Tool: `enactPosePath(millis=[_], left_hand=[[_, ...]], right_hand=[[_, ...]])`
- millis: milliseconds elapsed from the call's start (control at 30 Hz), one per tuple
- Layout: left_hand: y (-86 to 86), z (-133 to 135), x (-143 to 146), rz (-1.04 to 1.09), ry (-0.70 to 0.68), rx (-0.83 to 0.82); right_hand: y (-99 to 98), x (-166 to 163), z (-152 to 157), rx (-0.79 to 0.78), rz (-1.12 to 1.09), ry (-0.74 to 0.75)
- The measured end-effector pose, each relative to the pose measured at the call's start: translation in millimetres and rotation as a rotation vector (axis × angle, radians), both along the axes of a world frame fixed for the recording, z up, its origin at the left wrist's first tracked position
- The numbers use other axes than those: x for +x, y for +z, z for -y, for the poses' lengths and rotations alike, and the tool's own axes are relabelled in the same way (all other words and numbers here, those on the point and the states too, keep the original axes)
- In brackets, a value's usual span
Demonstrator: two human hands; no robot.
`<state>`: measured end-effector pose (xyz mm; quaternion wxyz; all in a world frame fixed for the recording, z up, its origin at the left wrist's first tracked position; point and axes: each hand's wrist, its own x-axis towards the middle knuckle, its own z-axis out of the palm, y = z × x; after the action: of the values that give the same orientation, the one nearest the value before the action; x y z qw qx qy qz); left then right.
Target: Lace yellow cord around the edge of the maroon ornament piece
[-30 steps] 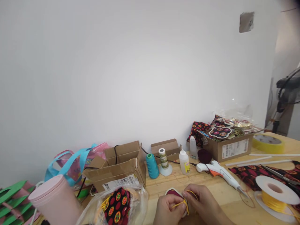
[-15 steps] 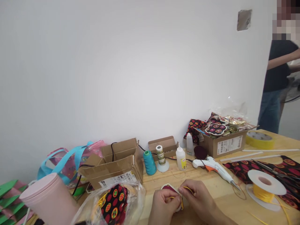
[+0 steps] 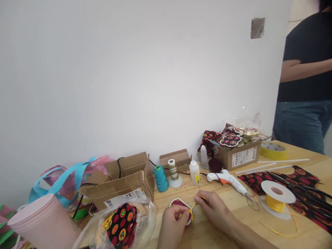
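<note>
Tagger: Since half a second ago the right hand (image 3: 215,211) has drawn away from the left hand (image 3: 171,224), and a person in a dark shirt (image 3: 306,69) has stepped closer at right.
Checker: Fingers?
Tagger: Right fingers (image 3: 198,199) pinch the yellow cord (image 3: 192,206). Left fingers (image 3: 185,216) pinch the maroon patch (image 3: 178,204), held low over the surface (image 3: 233,221) at its near edge.
Checker: Tips?
Tagger: I'd keep the cord taut and snug to the patch rim. The cord runs lower-left to upper-right. The patch's long axis looks roughly left-right, face up.
Checker: Nearby?
Tagger: Cord spool (image 3: 276,199) and glue gun (image 3: 228,179), off right.
</note>
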<state>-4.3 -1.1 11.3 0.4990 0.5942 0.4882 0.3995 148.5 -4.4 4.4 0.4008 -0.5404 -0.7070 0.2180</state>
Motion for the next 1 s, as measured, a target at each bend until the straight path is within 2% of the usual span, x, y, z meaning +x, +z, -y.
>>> enactPosePath(millis=[267,500,633,767,1000], left_hand=[[2.7,-2,-3,-0.048,0.019,0.018],[-7.0,-3,0,-0.059,-0.028,0.014],[-9.0,-1,3,-0.031,-0.069,0.006],[-3.8,2,2,0.004,-0.065,-0.006],[-3.5,2,1,0.02,-0.082,-0.059]], right_hand=[[0.1,-2,2,-0.04,-0.051,0.005],[-2.0,-5,-6,-0.154,-0.292,-0.015],[-8.1,-5,-9,-0.142,-0.286,-0.06],[-13.8,-2,-10,-0.126,-0.261,-0.072],[-8.1,-3,-6,-0.12,-0.262,-0.009]])
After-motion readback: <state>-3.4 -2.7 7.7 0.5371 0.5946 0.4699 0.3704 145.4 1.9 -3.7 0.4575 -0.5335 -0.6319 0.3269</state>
